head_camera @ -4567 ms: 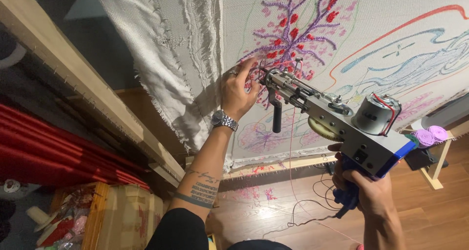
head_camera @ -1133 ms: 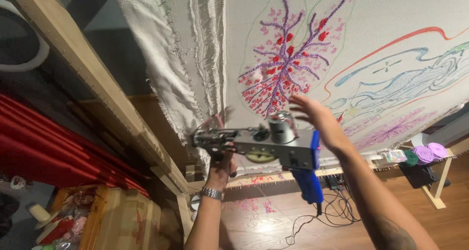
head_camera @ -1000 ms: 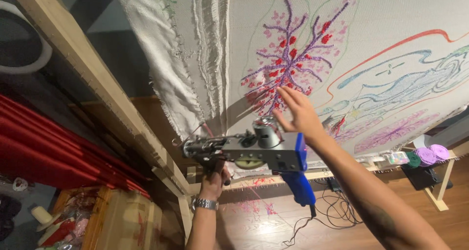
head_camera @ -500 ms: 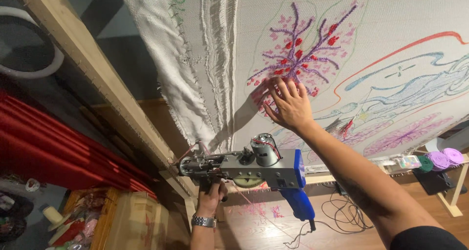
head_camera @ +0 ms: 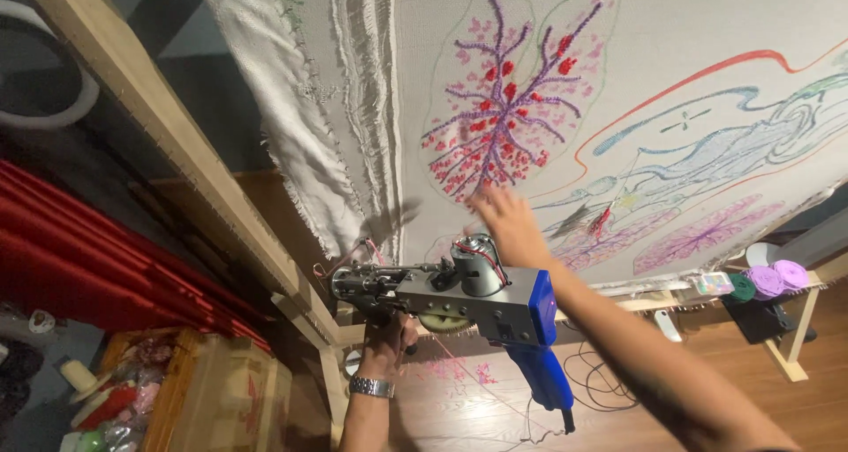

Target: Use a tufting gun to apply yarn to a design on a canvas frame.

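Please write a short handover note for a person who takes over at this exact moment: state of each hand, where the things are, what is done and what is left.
Left hand: grips the tufting gun from below, holding it up in front of the cloth.
Right hand: open, blurred, reaching toward the cloth below the purple and red branch motif; contact cannot be told.
Done: the branch motif is tufted in yarn.
Left: the blue and red outlines to the right look only drawn.
Yarn balls sit at the frame's lower right.

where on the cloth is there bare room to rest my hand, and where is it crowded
Bare weave lies on the cloth above the red line, right of the purple and red branch patch. Crowded: that patch, the drawn lines and purple patches at lower right, and below, where the left hand holds the tufting gun beside the right hand.
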